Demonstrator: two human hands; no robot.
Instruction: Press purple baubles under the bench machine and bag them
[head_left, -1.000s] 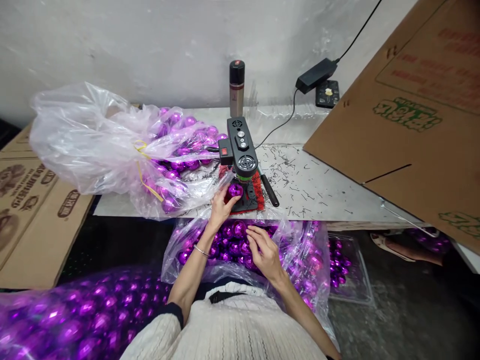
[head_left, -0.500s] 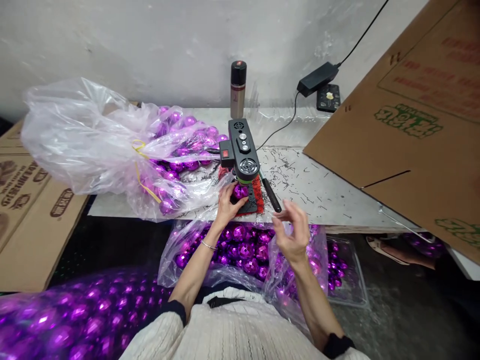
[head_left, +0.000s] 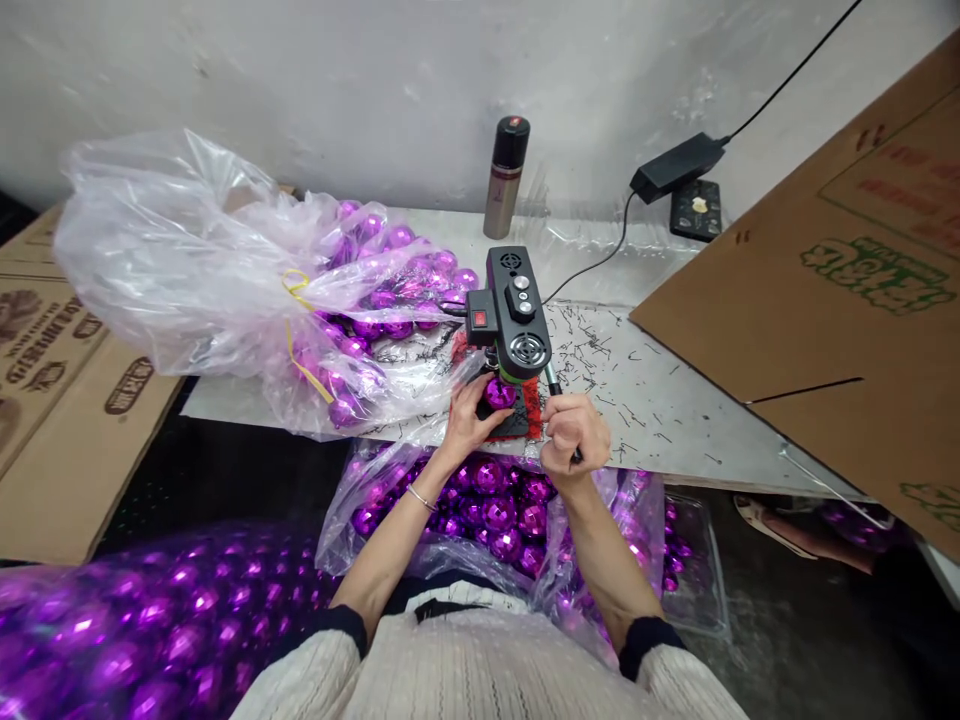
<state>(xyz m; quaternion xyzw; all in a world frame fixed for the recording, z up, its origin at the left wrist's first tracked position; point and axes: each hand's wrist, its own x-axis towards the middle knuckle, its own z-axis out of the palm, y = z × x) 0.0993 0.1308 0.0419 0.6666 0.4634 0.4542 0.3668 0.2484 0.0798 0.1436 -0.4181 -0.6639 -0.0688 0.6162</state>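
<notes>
Between the thumb and fingers of my left hand (head_left: 471, 418) is a shiny purple faceted bauble (head_left: 499, 393). The bauble sits under the head of a small black bench drill press (head_left: 517, 310), on its dark base (head_left: 516, 420). My right hand (head_left: 576, 435) is wrapped round the press's lever handle (head_left: 554, 382), with most of the grip hidden in the fist. A red mat (head_left: 533, 408) shows around the base. Below the table edge, an opened plastic bag (head_left: 427, 555) holds many purple baubles (head_left: 499, 512) in front of my body.
A tied clear bag (head_left: 202, 250) of purple baubles lies left on the table. A spray can (head_left: 506, 178) stands behind the press. Dark thin bits (head_left: 585, 345) litter the table at right, beside a large cardboard box (head_left: 825, 280). A power adapter (head_left: 679, 165) rests at the back.
My right hand has closed round the lever handle, which it was hovering beside with fingers apart. My left hand stays on the bauble. The camera view has shifted slightly.
</notes>
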